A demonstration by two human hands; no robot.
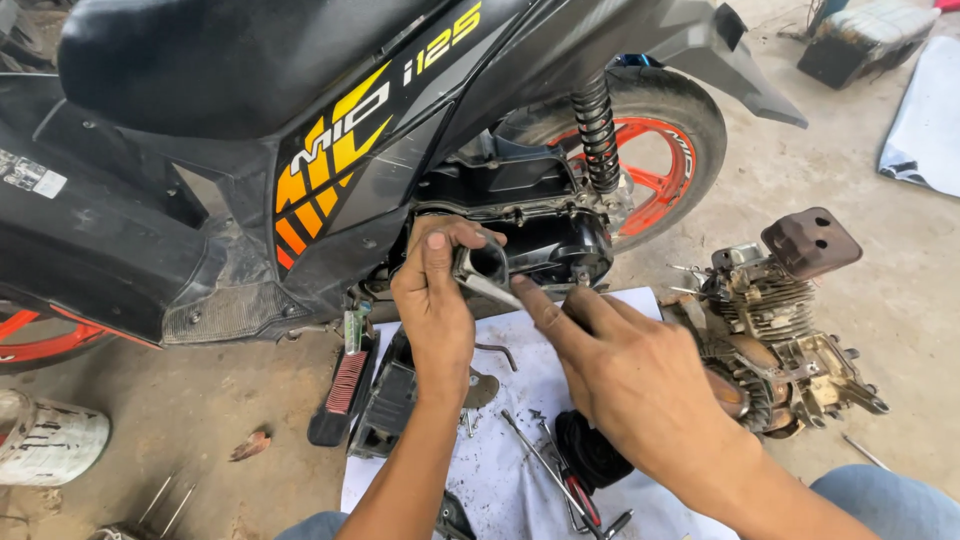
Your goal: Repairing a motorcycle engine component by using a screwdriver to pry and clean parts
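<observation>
the left hand is clenched round a short grey metal tube piece, open mouth facing up-right, just before the scooter's black engine cover; the right hand, nearer below-right, touches its lower edge with 1 finger, grasping nothing.

Scooter body walls off 9 to 1 o'clock. Loose engine blocks 3 o'clock. Air filter box and screwdrivers clutter white sheet at 6. Bare concrete floor open at 7–8 o'clock.
</observation>
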